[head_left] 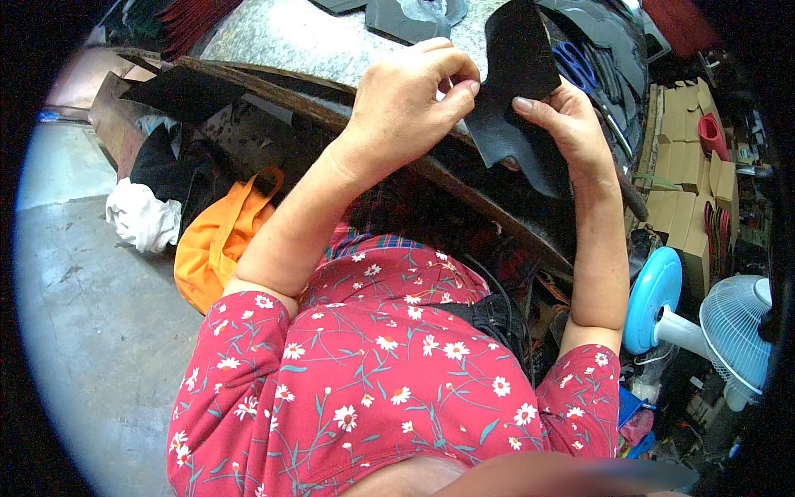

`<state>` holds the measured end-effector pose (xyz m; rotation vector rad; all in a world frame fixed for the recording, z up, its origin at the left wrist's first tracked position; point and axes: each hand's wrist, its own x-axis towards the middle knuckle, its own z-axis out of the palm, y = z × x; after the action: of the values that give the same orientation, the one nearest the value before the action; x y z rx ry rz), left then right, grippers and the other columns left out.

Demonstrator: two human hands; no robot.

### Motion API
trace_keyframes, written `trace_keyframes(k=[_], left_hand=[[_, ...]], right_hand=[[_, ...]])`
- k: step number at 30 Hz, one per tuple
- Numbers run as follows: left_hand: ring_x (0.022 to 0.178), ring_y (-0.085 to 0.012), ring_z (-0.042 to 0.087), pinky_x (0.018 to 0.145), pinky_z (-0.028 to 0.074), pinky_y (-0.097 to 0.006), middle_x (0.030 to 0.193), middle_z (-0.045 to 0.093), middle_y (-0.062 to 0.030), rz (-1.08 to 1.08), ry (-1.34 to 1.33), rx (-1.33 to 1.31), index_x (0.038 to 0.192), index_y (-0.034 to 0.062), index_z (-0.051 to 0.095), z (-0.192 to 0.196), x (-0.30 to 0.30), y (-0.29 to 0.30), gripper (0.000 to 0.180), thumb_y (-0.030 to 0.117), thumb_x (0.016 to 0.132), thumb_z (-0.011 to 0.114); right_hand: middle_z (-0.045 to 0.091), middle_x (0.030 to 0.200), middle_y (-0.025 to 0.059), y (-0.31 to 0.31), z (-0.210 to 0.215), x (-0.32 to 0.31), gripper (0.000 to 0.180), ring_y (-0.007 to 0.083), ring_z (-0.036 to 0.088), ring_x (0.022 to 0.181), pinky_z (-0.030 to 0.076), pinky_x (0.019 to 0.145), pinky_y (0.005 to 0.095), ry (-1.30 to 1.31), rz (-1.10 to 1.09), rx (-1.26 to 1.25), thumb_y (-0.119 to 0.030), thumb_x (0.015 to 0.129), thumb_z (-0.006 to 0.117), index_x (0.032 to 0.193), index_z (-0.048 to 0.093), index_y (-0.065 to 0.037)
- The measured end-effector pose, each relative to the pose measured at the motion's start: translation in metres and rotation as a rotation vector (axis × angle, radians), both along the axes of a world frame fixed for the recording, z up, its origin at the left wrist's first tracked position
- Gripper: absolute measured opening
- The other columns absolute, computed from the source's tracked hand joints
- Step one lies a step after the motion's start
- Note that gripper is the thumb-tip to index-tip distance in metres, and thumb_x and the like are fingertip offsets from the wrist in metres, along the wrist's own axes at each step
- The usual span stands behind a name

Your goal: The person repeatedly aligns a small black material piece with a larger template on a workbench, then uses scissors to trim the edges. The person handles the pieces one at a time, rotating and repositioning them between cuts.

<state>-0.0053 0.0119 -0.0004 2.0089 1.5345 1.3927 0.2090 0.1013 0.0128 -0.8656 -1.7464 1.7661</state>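
Both hands work one black piece [513,91] over the bench edge [464,186]: your left hand [410,103] pinches its edge, right hand [571,124] grips beneath; keep the pinch firm.

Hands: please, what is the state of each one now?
Left hand: closed, pinching the black leather piece.
Right hand: closed on the same piece.

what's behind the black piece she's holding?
Past the black piece: grey tabletop, blue-handled scissors and more black cutouts. The piece hides the tabletop directly behind it. Left hand pinches its edge; right hand supports it.
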Motion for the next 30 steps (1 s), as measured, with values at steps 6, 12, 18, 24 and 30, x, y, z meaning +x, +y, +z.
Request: trace_keyframes(k=[6,12,18,24,30], left_hand=[[0.074,-0.0137,0.066,0.062,0.049,-0.028,0.083,0.067,-0.0079,0.072,0.074,0.042,0.096,0.0025,0.071,0.001,0.004,-0.003,0.015,0.015,0.088,0.072],[0.070,-0.0128,0.063,0.065,0.049,-0.029,0.081,0.069,-0.0059,0.022,-0.107,-0.123,0.095,0.0024,0.071,-0.005,0.005,0.007,0.020,0.021,0.089,0.070],[0.069,-0.0082,0.062,0.062,0.050,-0.024,0.084,0.069,-0.0021,-0.170,-0.630,-0.325,0.101,0.0007,0.072,-0.002,-0.003,0.007,0.022,0.018,0.098,0.060],[0.096,-0.0153,0.062,0.082,0.052,-0.027,0.117,0.064,-0.0061,-0.090,-0.349,0.019,0.116,0.0064,0.068,-0.002,-0.012,0.005,0.023,0.005,0.095,0.060],[0.092,-0.0240,0.062,0.084,0.047,-0.034,0.095,0.064,-0.0084,-0.075,0.326,0.549,0.101,0.0044,0.066,0.019,-0.015,0.010,0.023,-0.001,0.078,0.068]], right_hand=[[0.072,0.103,0.0040,-0.002,0.000,-0.001,0.034,0.0105,0.067,0.089,0.053,0.084,0.0268,0.028,-0.011,-0.001,-0.012,0.086,0.076,0.117,0.066,-0.002],[0.072,0.103,0.0037,-0.001,0.000,-0.001,0.033,0.0092,0.066,0.088,0.053,0.083,0.0253,0.018,-0.006,-0.016,-0.013,0.086,0.076,0.116,0.067,-0.002],[0.072,0.101,0.0031,0.003,0.000,0.003,0.032,0.0082,0.066,0.086,0.052,0.083,0.0244,-0.007,-0.070,-0.030,-0.016,0.087,0.076,0.114,0.068,-0.002],[0.072,0.101,0.0037,0.005,0.001,0.007,0.033,0.0085,0.066,0.085,0.053,0.082,0.0241,-0.041,-0.032,-0.063,-0.019,0.088,0.075,0.115,0.067,-0.002],[0.072,0.095,0.0017,0.000,0.009,0.011,0.029,0.0070,0.065,0.079,0.053,0.073,0.0226,-0.025,0.161,-0.240,-0.023,0.090,0.074,0.110,0.069,-0.003]])
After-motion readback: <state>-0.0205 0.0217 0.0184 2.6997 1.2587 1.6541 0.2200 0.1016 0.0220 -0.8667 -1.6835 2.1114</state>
